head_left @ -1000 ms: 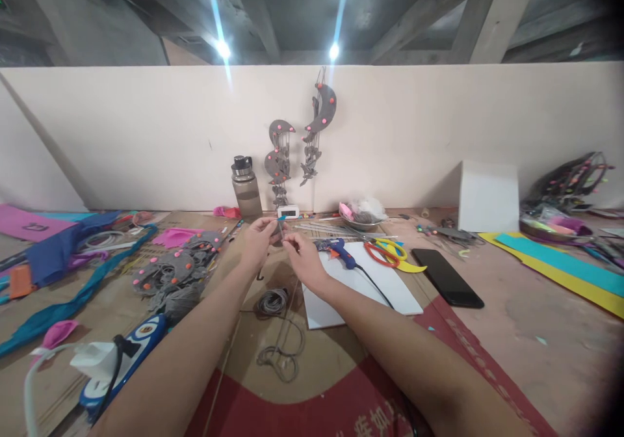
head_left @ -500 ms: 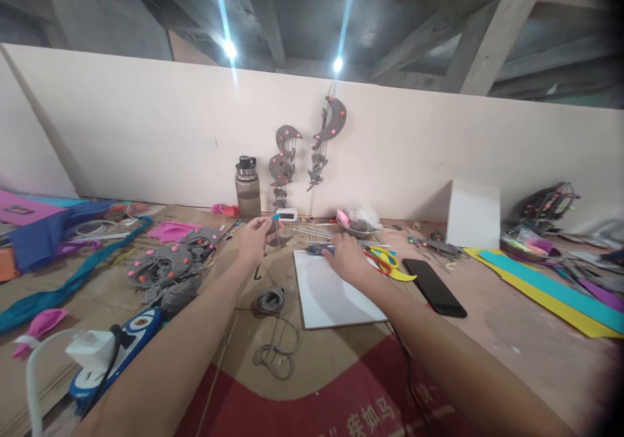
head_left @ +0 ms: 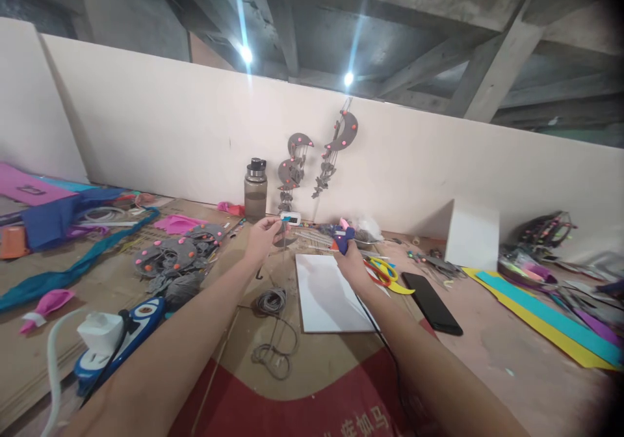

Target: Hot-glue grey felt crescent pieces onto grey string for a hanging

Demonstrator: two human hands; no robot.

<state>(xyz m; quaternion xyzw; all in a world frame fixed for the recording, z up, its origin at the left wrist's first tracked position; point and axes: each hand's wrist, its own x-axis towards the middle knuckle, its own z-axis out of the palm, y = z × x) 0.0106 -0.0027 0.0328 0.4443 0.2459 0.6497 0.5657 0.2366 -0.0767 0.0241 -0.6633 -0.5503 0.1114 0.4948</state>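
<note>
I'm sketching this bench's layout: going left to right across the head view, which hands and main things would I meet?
White plug → grey dotted heap → left hand → blue glue gun in the right hand → scissors → black phone → cyan strip.

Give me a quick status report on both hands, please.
Left hand pinching small teal piece. Right hand gripping blue hot-glue gun. Scissors lying close beside right hand.

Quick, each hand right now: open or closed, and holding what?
Left hand: closed, pinching a small, thin turquoise piece, material unclear.
Right hand: closed around a blue, pistol-shaped plastic glue gun.
</note>
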